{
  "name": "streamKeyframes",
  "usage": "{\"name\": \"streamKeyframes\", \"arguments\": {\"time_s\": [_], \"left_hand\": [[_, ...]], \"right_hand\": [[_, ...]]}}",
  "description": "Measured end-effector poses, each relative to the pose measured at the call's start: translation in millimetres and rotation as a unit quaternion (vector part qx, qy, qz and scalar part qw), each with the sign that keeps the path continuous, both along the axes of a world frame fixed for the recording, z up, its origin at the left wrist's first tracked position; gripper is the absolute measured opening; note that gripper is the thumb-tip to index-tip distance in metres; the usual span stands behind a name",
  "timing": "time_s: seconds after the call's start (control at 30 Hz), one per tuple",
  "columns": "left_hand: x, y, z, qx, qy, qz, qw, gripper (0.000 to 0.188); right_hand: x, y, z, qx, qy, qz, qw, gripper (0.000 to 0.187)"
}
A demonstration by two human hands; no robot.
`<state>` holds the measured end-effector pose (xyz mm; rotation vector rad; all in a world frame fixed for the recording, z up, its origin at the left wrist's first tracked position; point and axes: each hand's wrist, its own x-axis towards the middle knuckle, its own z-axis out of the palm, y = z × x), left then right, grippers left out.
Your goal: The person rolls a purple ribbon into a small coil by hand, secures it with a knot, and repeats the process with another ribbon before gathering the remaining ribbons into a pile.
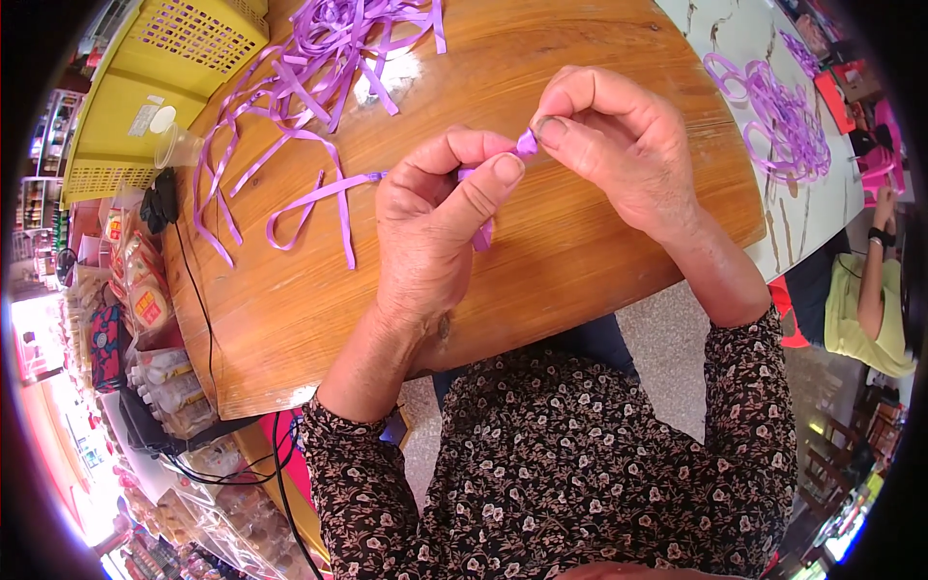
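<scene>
Above the wooden table (599, 256), a small folded bit of purple ribbon (526, 145) is pinched between my two hands. My left hand (440, 193) has thumb and forefinger pressed together on it from the left. From the right, the thumb and bent forefinger of my right hand (623, 145) grip its tip. A length of the same ribbon (338, 184) trails left from my left hand across the tabletop, and another piece hangs below the left fingers. What lies inside my left palm is hidden.
A tangled heap of purple ribbons (338, 39) lies at the far side. More purple ribbon loops (788, 130) rest on the white marbled table (764, 58) at right. Yellow baskets (135, 87), a clear plastic cup (179, 150) and packaged goods (145, 290) line the left. Another person (865, 300) is at far right.
</scene>
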<state>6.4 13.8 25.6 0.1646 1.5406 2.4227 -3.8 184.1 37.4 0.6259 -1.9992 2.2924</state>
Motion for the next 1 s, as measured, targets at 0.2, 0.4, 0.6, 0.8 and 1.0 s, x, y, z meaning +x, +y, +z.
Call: {"name": "streamKeyframes", "arguments": {"time_s": [0.2, 0.4, 0.6, 0.8, 1.0], "left_hand": [[-2, 0, -1, 0.047, -0.018, 0.013, 0.999, 0.008], [-2, -2, -4, 0.067, -0.007, 0.005, 0.998, 0.007], [-1, -1, -1, 0.046, -0.017, 0.017, 0.999, 0.007], [-2, -2, 1, 0.052, -0.038, 0.012, 0.998, 0.005], [-5, -3, 1, 0.005, -0.025, 0.020, 0.999, 0.004]], "right_hand": [[1, 2, 0, 0.010, -0.011, -0.022, 1.000, 0.004], [0, 3, -1, 0.015, -0.021, -0.021, 0.999, 0.005], [-4, 4, 0, 0.012, 0.048, -0.049, 0.998, 0.014], [-11, 7, 9, 0.251, 0.349, -0.072, 0.900, 0.033], [-10, 1, 6, 0.357, 0.407, -0.070, 0.838, 0.037]]}}
